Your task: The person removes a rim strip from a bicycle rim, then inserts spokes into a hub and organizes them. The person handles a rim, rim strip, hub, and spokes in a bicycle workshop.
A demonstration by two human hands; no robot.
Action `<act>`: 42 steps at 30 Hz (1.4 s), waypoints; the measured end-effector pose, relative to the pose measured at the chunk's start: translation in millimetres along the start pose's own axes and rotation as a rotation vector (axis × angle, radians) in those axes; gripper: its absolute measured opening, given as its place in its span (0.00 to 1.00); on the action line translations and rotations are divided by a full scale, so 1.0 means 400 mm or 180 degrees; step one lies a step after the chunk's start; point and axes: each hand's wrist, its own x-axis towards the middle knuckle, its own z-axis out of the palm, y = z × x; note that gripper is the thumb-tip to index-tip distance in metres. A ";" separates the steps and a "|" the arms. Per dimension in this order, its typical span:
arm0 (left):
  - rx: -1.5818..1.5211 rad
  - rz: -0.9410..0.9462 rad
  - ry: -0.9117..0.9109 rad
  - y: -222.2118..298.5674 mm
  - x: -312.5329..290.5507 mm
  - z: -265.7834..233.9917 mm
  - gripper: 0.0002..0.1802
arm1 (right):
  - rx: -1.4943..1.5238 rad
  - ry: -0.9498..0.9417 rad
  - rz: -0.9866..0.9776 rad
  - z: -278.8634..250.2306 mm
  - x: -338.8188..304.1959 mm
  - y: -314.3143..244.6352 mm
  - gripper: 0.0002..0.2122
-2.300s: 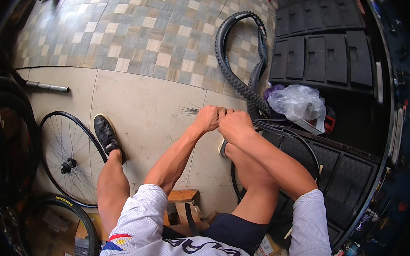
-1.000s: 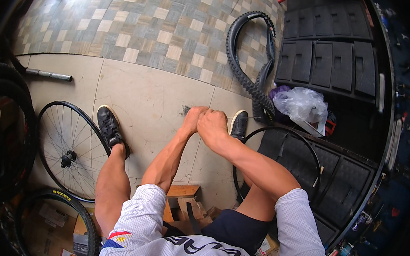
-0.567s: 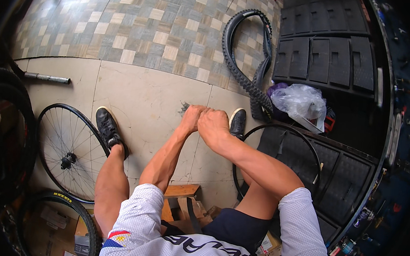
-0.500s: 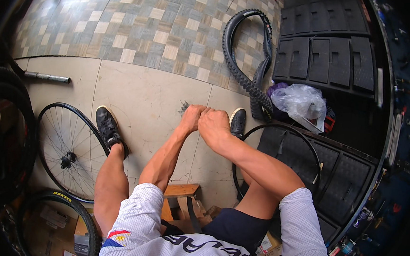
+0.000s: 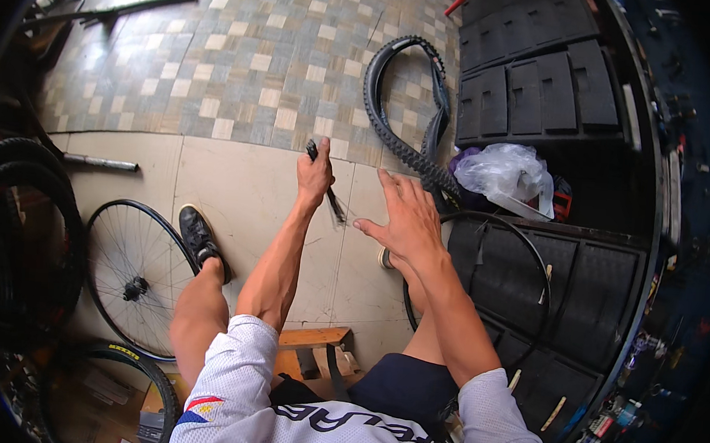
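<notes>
My left hand (image 5: 315, 175) is closed around a bundle of thin black spokes (image 5: 336, 207). One end pokes out above the fist and the loose, fanned ends hang below it, over the beige tiles. My right hand (image 5: 408, 221) is apart from the bundle, to its right, with fingers spread and nothing in them. Just beyond that hand lies a black knobby tire (image 5: 372, 91), folded in on itself. A bare black rim (image 5: 549, 276) without visible spokes leans by my right leg.
A spoked wheel (image 5: 132, 288) lies left of my left foot, with mounted tires (image 5: 21, 169) stacked beyond it. On the right are black drawers (image 5: 537, 94), a clear plastic bag (image 5: 506, 176) and a tool-covered edge. A wooden piece (image 5: 314, 337) and cardboard sit below me.
My hands were together on the bundle; the right one has let go, opened and moved right. The left has moved slightly left and farther forward, turning the bundle. The view has shifted.
</notes>
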 end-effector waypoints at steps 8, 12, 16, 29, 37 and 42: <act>-0.0284 0.0102 -0.1472 0.489 -0.408 0.240 0.27 | 0.3065 0.0573 0.0744 0.105 -0.165 -0.111 0.25; 0.0631 0.0610 -0.1372 0.532 -0.574 0.225 0.24 | 0.3528 0.0719 0.0650 0.076 -0.270 -0.207 0.26; 0.0717 0.0241 -0.1686 0.426 -0.681 0.224 0.25 | 0.3406 0.1086 0.0526 0.074 -0.324 -0.193 0.23; 0.0745 0.0193 -0.1240 0.393 -0.507 0.174 0.26 | 0.3035 -0.0526 -0.0366 -0.042 -0.203 0.012 0.37; 0.1699 0.0276 -0.1273 0.328 -0.328 0.127 0.27 | 0.3351 0.0992 -0.0988 -0.224 0.100 0.014 0.27; 0.1698 0.0027 -0.1293 0.373 -0.278 0.142 0.28 | 0.2844 0.0887 -0.0831 -0.262 0.181 0.023 0.14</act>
